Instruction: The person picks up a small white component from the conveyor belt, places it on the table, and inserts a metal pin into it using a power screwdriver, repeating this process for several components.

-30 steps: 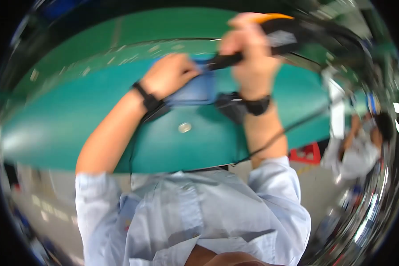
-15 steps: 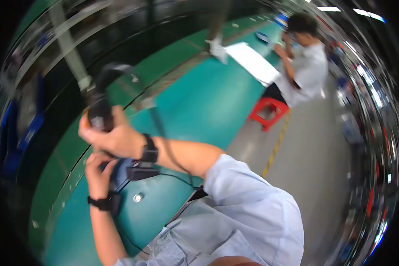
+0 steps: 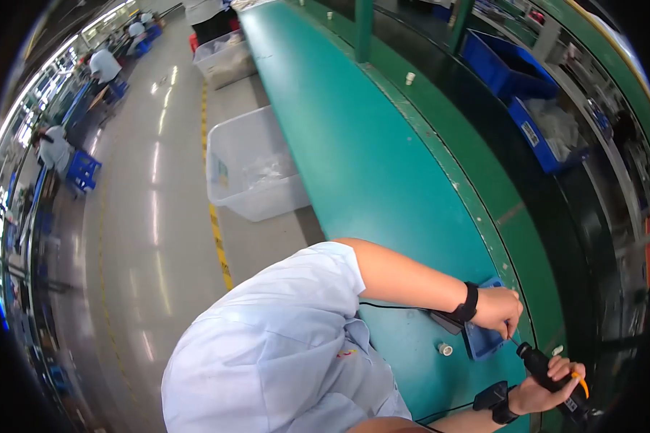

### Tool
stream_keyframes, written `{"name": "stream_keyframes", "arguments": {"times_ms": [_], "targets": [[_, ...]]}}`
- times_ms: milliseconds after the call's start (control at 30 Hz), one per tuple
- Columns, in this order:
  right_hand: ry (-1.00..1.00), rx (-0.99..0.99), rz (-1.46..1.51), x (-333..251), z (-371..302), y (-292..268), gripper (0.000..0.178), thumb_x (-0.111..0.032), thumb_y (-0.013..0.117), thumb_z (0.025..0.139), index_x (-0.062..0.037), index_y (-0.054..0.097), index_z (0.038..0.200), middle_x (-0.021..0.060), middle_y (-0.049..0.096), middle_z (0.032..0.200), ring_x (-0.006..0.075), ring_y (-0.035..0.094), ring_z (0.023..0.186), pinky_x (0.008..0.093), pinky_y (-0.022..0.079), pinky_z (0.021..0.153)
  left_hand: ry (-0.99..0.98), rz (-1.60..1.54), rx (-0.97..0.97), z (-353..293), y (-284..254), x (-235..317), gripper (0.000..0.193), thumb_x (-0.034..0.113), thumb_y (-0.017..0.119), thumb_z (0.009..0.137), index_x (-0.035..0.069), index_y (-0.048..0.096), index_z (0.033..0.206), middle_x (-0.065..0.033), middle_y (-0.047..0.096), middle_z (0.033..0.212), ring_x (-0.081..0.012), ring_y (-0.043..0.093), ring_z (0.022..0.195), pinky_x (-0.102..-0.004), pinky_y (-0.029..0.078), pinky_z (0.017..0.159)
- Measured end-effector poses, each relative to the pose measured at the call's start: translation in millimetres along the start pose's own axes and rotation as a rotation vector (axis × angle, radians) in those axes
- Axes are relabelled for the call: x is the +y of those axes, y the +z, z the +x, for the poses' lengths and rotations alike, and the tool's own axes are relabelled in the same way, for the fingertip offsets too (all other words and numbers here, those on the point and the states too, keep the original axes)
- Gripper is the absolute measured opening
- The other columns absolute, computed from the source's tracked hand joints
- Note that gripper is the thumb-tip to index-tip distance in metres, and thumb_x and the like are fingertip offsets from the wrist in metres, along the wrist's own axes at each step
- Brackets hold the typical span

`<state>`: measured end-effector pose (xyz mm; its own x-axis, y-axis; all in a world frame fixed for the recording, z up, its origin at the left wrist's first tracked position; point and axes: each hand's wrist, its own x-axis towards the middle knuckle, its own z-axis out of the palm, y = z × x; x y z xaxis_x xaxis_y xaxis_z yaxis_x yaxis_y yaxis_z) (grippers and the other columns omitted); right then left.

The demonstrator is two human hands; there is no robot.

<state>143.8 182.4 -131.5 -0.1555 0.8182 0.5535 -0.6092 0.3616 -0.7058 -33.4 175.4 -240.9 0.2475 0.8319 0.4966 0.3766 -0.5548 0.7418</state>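
Observation:
My right hand point(image 3: 545, 390) is wrapped round a black electric screwdriver point(image 3: 538, 364) with an orange lever. Its thin bit points toward my left hand point(image 3: 498, 310). Those left fingers are pinched together at the bit's tip, and whatever they hold is too small to make out. Beneath the left hand lies a shallow blue tray point(image 3: 485, 345), partly covered by the hand and wrist; its contents are hidden. A small white cylindrical part point(image 3: 445, 349) stands on the green tabletop point(image 3: 383, 180) beside the tray. Both wrists wear black straps with boxy devices.
Clear plastic bins point(image 3: 260, 198) stand on the floor along the table's left edge. Blue bins point(image 3: 509, 68) sit on a rack beyond the dark conveyor point(image 3: 477, 94). Several small white parts point(image 3: 410, 78) lie on the green ledge. Other people sit across the aisle at far left.
The view has swung left, so my hands now appear at lower right. The screwdriver has come down from a raised, blurred position, its bit now at my left fingers.

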Motion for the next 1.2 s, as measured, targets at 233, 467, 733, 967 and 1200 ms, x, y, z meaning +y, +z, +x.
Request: {"name": "stream_keyframes", "arguments": {"times_ms": [233,467,733,967,1200], "targets": [[-0.044,0.086,-0.089,3,-1,9,0.026,-0.028,0.047,0.092,-0.003,0.047,0.099,-0.0012,0.032,0.069,0.0076,0.031,0.062,0.0229,0.03,0.063,-0.035,0.082,0.029,-4,-20,20,0.012,0.023,0.077,0.063,0.017,0.071,0.071,0.0013,0.06,0.079,-0.0235,0.051,0.09,-0.0406,0.039,0.082],[0.056,-0.153,-0.096,-8,-9,9,0.025,-0.026,0.049,0.091,-0.0037,0.045,0.103,-0.0003,0.035,0.071,0.0091,0.036,0.064,0.027,0.039,0.075,-0.01,0.008,0.068,-16,-19,22,0.016,0.025,0.079,0.058,0.015,0.071,0.067,-0.0002,0.061,0.072,-0.0248,0.056,0.084,-0.0355,0.043,0.075],[0.068,-0.093,-0.064,5,-10,12,0.027,-0.024,0.048,0.09,-0.0034,0.047,0.107,0.0001,0.04,0.068,0.0101,0.04,0.059,0.0302,0.041,0.065,-0.028,0.061,0.01,-49,-43,39,0.051,0.022,0.083,0.058,0.007,0.062,0.101,-0.0081,0.058,0.093,-0.0263,0.057,0.083,-0.0347,0.047,0.074],[0.181,-0.138,-0.022,5,-13,17,0.036,-0.037,0.048,0.091,-0.0026,0.048,0.1,-0.0011,0.041,0.06,0.0091,0.038,0.049,0.0258,0.033,0.051,-0.351,0.057,-0.201,-69,-21,44,0.049,0.018,0.082,0.061,0.008,0.061,0.104,-0.0076,0.055,0.089,-0.023,0.057,0.079,-0.0335,0.047,0.071],[0.269,-0.169,-0.033,5,-31,31,0.041,-0.044,0.05,0.089,-0.0036,0.047,0.094,-0.0012,0.044,0.055,0.0092,0.04,0.045,0.0254,0.034,0.047,-0.305,-0.114,-0.295,-81,-12,21,0.033,0.008,0.077,0.067,0.005,0.064,0.097,-0.0077,0.059,0.089,-0.0224,0.057,0.076,-0.0324,0.047,0.066]]}}
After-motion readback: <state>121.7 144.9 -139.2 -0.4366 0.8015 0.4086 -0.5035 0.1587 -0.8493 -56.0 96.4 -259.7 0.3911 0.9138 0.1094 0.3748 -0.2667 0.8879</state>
